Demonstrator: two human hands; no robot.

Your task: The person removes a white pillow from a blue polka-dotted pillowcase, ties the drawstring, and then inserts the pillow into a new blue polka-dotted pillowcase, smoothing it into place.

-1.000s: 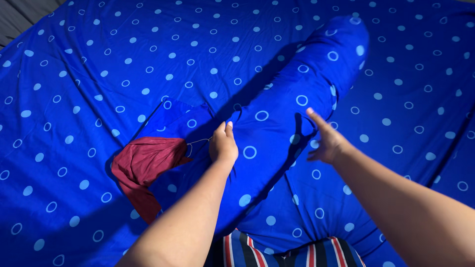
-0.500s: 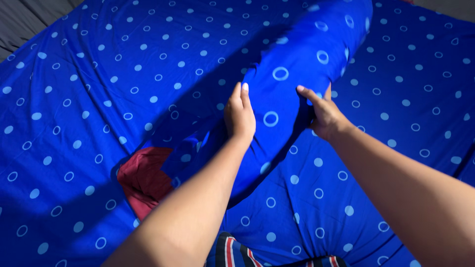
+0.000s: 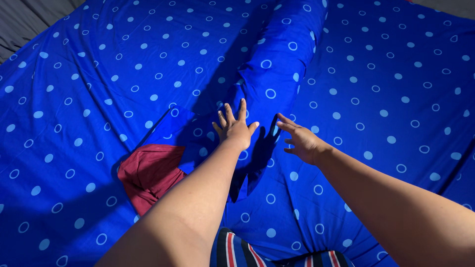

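A long bolster pillow (image 3: 277,64) in a blue cover with light rings lies lengthwise on the bed, running away from me. My left hand (image 3: 234,126) lies flat on its near end, fingers spread. My right hand (image 3: 300,141) hovers just right of the pillow's near end, fingers apart and holding nothing. A dark red cloth (image 3: 149,173) pokes out from under the blue fabric to the left of my left forearm.
A blue bedsheet (image 3: 89,89) with light dots and rings covers the whole bed. A grey surface (image 3: 20,20) shows past its far left corner. Striped red, white and blue clothing (image 3: 237,252) appears at the bottom edge.
Both hands held the pillow's sides half a second ago; now they have let go and drawn back to its near end. The pillow now lies flatter and farther from me.
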